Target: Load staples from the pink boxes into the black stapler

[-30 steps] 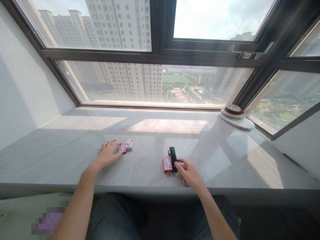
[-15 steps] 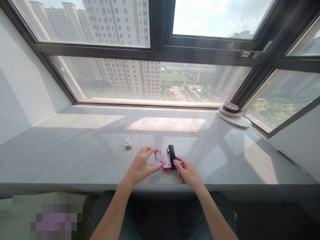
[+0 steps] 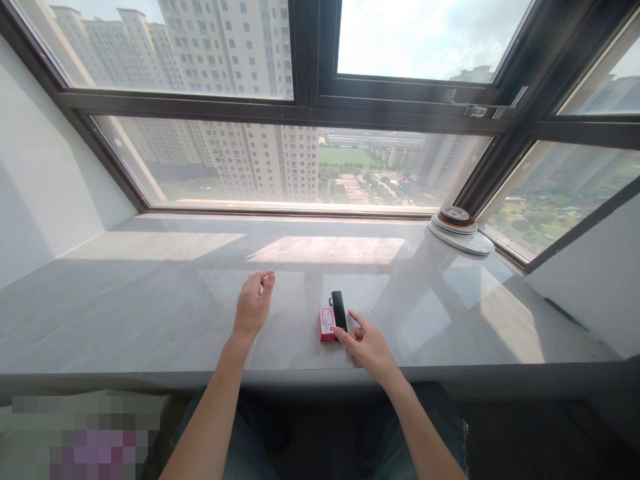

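My left hand [image 3: 253, 305] is over the left-middle of the counter, its fingers curled in and the thumb pressed toward them. Whatever is between them is hidden. A thin, short sliver [image 3: 275, 269] shows at its fingertips; I cannot tell whether it is held. Further right, a small pink-and-white box [image 3: 327, 321] stands close against the left side of a black stapler [image 3: 339, 307]. My right hand [image 3: 367, 347] lies beside them with the fingers apart. Its thumb tip reaches the near end of the box and stapler, and the index finger points along the stapler's right side.
A stack of plates or round lids [image 3: 457, 230] sits in the counter's far right corner by the window. The grey counter [image 3: 150, 313] carries bright sun patches and ends in a front edge just before my legs. Dark window frames [image 3: 300, 117] rise behind it.
My left hand has left the pink-and-white boxes and moved left and away from me, where it covers the small white box's place. Only one pink-and-white box top shows now. The right index finger has straightened.
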The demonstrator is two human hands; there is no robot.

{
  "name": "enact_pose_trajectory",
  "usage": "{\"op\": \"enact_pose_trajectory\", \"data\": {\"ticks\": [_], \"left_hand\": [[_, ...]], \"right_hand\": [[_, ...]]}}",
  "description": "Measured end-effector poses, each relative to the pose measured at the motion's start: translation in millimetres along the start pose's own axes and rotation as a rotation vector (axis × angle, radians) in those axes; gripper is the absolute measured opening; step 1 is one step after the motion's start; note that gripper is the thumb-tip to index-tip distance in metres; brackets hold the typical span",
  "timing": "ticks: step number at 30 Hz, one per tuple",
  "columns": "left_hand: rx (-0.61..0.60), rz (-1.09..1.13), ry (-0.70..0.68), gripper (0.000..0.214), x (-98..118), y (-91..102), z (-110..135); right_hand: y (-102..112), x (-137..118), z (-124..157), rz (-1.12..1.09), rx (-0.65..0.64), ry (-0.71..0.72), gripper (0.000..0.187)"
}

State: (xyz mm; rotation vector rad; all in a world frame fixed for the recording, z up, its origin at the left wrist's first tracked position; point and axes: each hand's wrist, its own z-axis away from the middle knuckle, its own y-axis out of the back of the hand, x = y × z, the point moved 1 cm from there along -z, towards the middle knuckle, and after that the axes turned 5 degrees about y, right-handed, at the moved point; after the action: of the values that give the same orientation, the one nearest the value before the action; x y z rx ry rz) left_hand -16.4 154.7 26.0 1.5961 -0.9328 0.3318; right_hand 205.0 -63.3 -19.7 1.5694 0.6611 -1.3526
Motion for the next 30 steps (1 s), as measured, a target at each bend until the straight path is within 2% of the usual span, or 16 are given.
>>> {"op": "enact_pose_trajectory", "data": {"ticks": [1, 2, 4, 6, 8, 10, 14, 16, 18, 23, 27, 30], "left_hand": [[0.078, -0.115, 0.172, 0.055, -16, 10.8, -13], [0.087, -0.159, 0.246, 0.058, -30, 18.6, -24], [0.027, -0.192, 0.278, 0.054, -48, 22.7, -38], [-0.068, -0.194, 0.231, 0.049, -51, 10.9, -42], [-0.153, -0.188, 0.158, 0.047, -40, -12.3, -37], [-0.221, -0.174, 0.077, 0.046, -20, -39.0, -28], [-0.342, -0.135, -0.062, 0.044, 21, -78.8, -5], [-0.389, -0.120, -0.113, 0.044, 34, -88.3, 6], [-0.403, -0.121, -0.132, 0.044, 42, -93.0, 16], [-0.355, -0.168, -0.087, 0.047, 49, -100.5, 28], [-0.352, -0.190, -0.048, 0.048, 68, -120.9, 28], [-0.393, -0.177, -0.052, 0.049, 103, -150.9, 26]], "right_hand": [[0, 0, 1, 0.017, 0.021, 0.017, 0.092], [0, 0, 1, 0.034, 0.038, 0.032, 0.094], [-1, 1, 3, 0.059, 0.044, 0.043, 0.096], [-1, 1, 3, 0.083, 0.026, 0.042, 0.098], [0, -2, 2, 0.122, -0.001, 0.051, 0.101], [1, -9, -1, 0.176, -0.029, 0.077, 0.097], [1, -25, -9, 0.253, -0.116, 0.149, 0.068], [-2, -29, -13, 0.255, -0.138, 0.183, 0.058], [-6, -30, -17, 0.251, -0.139, 0.204, 0.055], [-6, -25, -22, 0.235, -0.171, 0.227, 0.050], [19, -22, -27, 0.222, -0.185, 0.199, 0.044], [58, -14, -35, 0.224, -0.184, 0.132, 0.039]]}}
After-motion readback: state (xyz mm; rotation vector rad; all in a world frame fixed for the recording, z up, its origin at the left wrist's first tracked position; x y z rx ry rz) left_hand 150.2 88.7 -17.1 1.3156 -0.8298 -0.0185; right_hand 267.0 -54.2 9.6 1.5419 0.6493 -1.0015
